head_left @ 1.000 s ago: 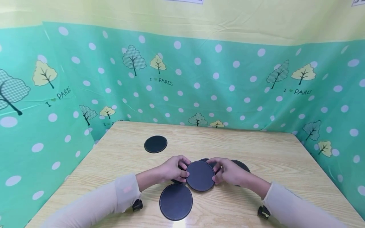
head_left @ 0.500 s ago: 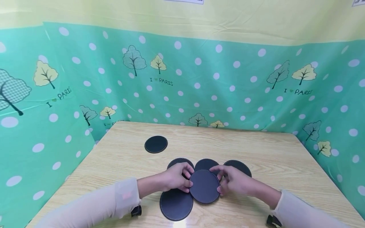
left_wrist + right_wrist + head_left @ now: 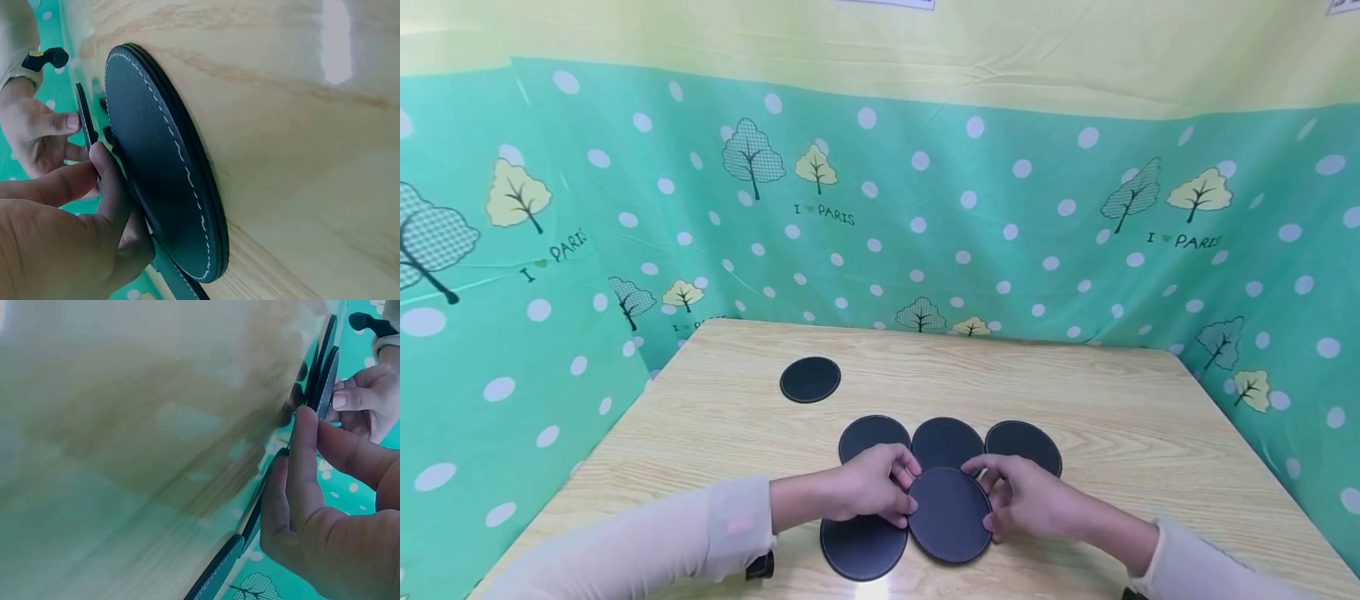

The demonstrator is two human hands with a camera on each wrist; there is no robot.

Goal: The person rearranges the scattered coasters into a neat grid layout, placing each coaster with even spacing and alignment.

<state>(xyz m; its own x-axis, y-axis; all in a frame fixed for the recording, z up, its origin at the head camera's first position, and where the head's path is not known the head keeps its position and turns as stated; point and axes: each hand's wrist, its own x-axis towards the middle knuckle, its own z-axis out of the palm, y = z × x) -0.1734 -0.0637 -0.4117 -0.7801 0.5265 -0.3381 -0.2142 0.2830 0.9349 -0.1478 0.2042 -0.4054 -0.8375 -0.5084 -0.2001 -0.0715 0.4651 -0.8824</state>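
A round black stitched coaster (image 3: 950,515) is pinched at its left edge by my left hand (image 3: 874,485) and at its right edge by my right hand (image 3: 1028,502). In the left wrist view that coaster (image 3: 86,115) shows edge-on, slightly above the table. Behind it lie three more coasters in a row: the left one (image 3: 872,433), partly under my left hand, the middle one (image 3: 946,442) and the right one (image 3: 1022,442), partly covered by my right hand. A front-left coaster (image 3: 863,550) looks two layers thick in the left wrist view.
A lone coaster (image 3: 810,379) lies farther back on the left of the wooden table (image 3: 1112,400). A green dotted cloth (image 3: 850,250) with tree prints hangs behind and beside the table.
Both hands have brought the held coaster toward the front and slightly right, from over the back row to beside the front-left coaster. The back row now shows more fully.
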